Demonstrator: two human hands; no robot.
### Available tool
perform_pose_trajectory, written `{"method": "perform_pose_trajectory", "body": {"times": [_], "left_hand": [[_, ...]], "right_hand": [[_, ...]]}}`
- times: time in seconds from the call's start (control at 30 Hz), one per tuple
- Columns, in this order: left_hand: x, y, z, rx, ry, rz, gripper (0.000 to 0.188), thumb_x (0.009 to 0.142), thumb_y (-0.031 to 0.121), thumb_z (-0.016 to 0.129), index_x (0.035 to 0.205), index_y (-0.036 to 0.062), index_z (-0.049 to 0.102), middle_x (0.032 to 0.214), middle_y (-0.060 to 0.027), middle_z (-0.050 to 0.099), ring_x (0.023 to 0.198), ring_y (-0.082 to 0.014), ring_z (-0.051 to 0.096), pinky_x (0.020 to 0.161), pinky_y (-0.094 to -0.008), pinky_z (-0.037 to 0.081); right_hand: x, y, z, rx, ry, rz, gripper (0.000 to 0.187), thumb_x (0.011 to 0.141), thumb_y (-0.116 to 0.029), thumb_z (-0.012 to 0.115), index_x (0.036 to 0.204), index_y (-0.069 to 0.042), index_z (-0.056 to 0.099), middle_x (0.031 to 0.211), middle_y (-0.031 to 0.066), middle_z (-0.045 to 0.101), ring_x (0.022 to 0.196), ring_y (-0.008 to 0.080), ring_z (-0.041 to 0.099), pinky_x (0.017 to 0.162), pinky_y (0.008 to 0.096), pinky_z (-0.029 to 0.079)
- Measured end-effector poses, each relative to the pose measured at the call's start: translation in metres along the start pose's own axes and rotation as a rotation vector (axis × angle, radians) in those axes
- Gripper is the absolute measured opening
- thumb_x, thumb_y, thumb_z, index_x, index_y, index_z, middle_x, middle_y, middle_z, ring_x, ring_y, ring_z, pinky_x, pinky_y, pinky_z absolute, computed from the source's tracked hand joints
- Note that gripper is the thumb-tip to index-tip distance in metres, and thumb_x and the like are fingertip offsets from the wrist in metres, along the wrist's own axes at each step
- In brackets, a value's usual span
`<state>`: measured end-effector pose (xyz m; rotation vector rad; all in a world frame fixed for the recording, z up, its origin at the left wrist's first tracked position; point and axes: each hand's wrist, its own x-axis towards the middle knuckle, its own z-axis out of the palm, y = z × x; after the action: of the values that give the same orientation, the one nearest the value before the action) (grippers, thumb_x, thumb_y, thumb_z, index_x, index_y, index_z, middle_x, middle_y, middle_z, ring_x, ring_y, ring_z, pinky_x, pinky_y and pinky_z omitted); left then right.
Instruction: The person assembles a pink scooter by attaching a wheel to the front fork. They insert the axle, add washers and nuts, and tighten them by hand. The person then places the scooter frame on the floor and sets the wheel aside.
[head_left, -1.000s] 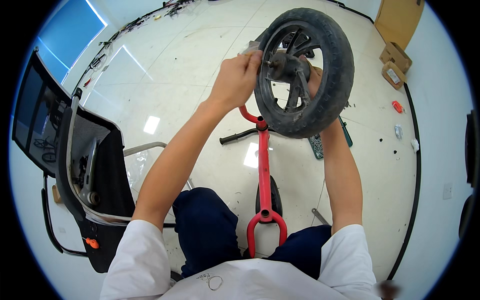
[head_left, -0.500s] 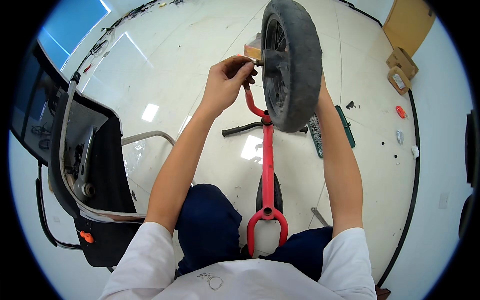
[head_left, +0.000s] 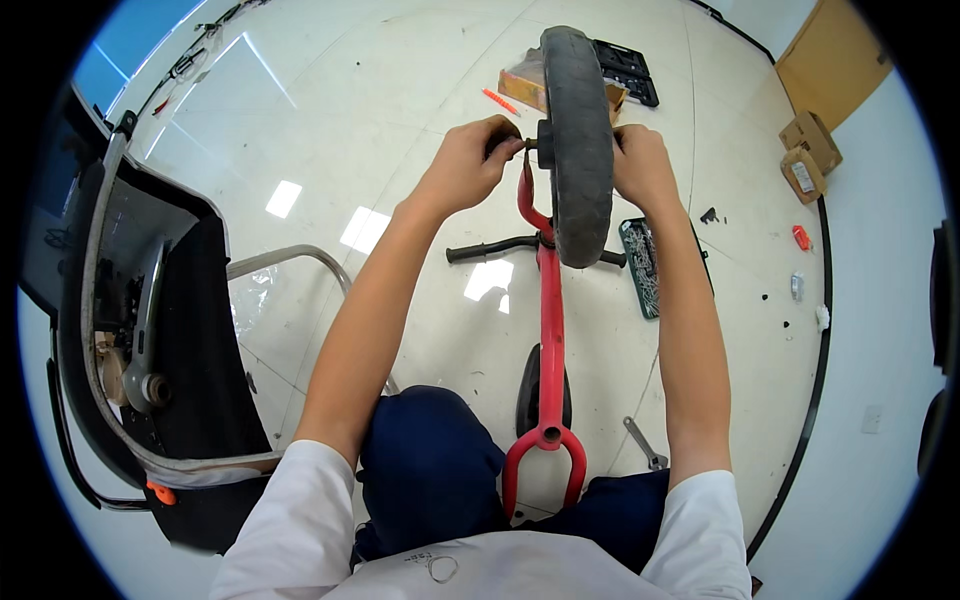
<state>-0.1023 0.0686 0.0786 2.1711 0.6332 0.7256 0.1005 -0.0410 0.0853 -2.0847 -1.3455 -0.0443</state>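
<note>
A black tyred wheel (head_left: pixel 582 160) stands nearly edge-on above the fork (head_left: pixel 532 198) of an upturned red bike frame (head_left: pixel 552 330). My left hand (head_left: pixel 468 168) pinches the axle end (head_left: pixel 531 144) that sticks out of the hub's left side, close to the fork tip. On the wheel's right side, my right hand (head_left: pixel 645 168) is closed at hub height. The wheel's edge hides its fingertips and whatever they hold. Below, the black handlebar (head_left: pixel 490 248) lies across the floor, and the frame's rear fork (head_left: pixel 575 465) points toward me between my knees.
To the left stands a black chair (head_left: pixel 195 330) with a metal frame and parts on it. A green tray of small hardware (head_left: pixel 640 268) lies by my right forearm, an adjustable wrench (head_left: pixel 646 443) nearer me. Beyond the wheel are a black tool case (head_left: pixel 628 72) and an orange pen-like stick (head_left: pixel 500 101).
The wheel has turned from showing its left face to nearly edge-on and come down toward the fork. My right hand has moved up, out from behind the tyre. The left still pinches the axle end.
</note>
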Motion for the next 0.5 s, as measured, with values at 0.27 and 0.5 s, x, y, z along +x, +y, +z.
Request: {"method": "perform_pose_trajectory", "body": {"times": [0.27,0.5], "left_hand": [[-0.001,-0.002,0.004,-0.111,0.031,-0.011,0.019,0.096,0.016,0.056,0.1,-0.0026,0.062,0.079,-0.0074,0.063,0.069,-0.0129,0.054,0.067,-0.029,0.046],[-0.008,0.022,0.011,-0.701,-0.036,-0.175,0.024,0.102,0.017,0.047,0.104,-0.0048,0.056,0.079,-0.0051,0.061,0.065,-0.0093,0.053,0.059,-0.0237,0.045]], "right_hand": [[-0.006,-0.009,-0.024,0.41,-0.191,0.265,0.05,0.096,-0.034,0.053,0.069,0.006,0.063,0.053,0.0115,0.057,0.045,0.0213,0.056,0.05,0.0338,0.047],[-0.026,-0.009,-0.065,0.929,-0.334,0.24,0.032,0.097,-0.022,0.056,0.111,0.007,0.055,0.079,0.0094,0.063,0.064,0.0164,0.062,0.056,0.0286,0.052]]}}
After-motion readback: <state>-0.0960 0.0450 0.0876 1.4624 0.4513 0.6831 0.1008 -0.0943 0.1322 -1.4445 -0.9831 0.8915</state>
